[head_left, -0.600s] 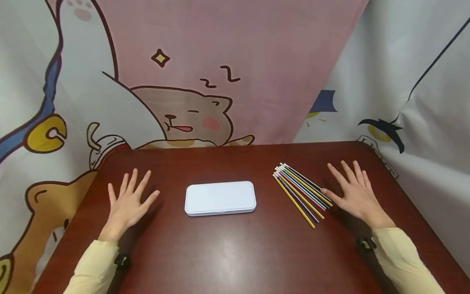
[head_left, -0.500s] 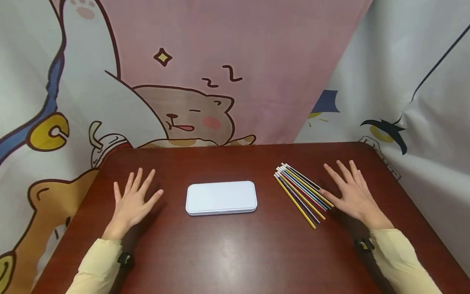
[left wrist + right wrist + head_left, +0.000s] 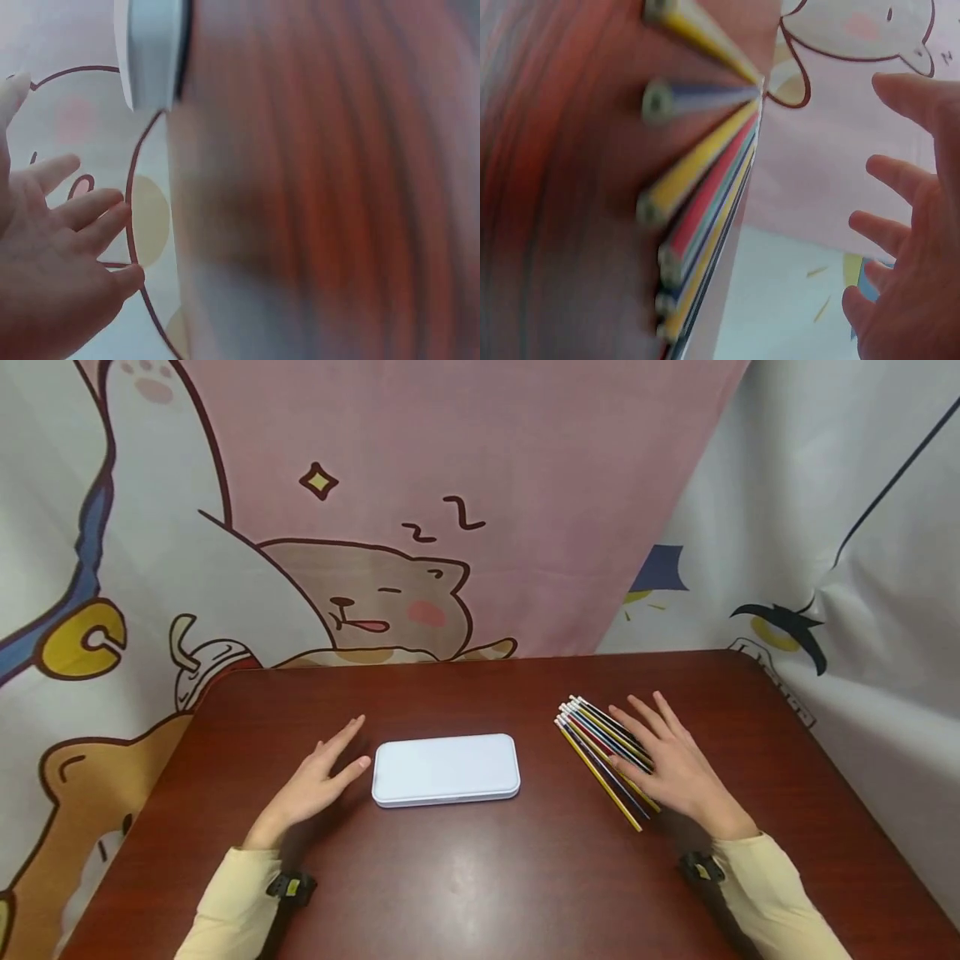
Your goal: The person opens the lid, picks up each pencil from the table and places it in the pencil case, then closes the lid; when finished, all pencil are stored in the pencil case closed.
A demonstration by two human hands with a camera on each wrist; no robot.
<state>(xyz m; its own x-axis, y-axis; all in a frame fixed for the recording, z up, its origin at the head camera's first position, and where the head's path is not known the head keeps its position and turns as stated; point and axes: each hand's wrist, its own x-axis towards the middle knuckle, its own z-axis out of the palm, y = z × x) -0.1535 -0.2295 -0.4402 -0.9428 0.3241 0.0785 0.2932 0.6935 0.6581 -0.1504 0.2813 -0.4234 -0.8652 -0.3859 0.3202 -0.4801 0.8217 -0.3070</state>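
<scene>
A white flat case point(image 3: 446, 770) with rounded corners lies closed near the middle of the table. My left hand point(image 3: 311, 787) is just left of it, thumb and fingers straight, a small gap between fingertips and case. In the left wrist view the hand point(image 3: 67, 232) has its fingers spread and holds nothing; an end of the case point(image 3: 156, 56) shows above. Several pencils point(image 3: 592, 752) in yellow, black, red and other colours lie fanned out at the right. Over their right side hovers my right hand point(image 3: 678, 768), fingers spread. The right wrist view shows the pencils' ends point(image 3: 694, 180) beside the hand point(image 3: 915, 225).
The dark reddish-brown table point(image 3: 465, 877) is shiny, with a rounded corner at the back right. A cloth point(image 3: 540, 485) printed with cartoon animals hangs behind it and along both sides. Each wrist carries a small black device point(image 3: 292, 887).
My left hand has moved right toward the white case and turned more edge-on. My right hand has moved left over the pencils. The case and pencils stay where they were.
</scene>
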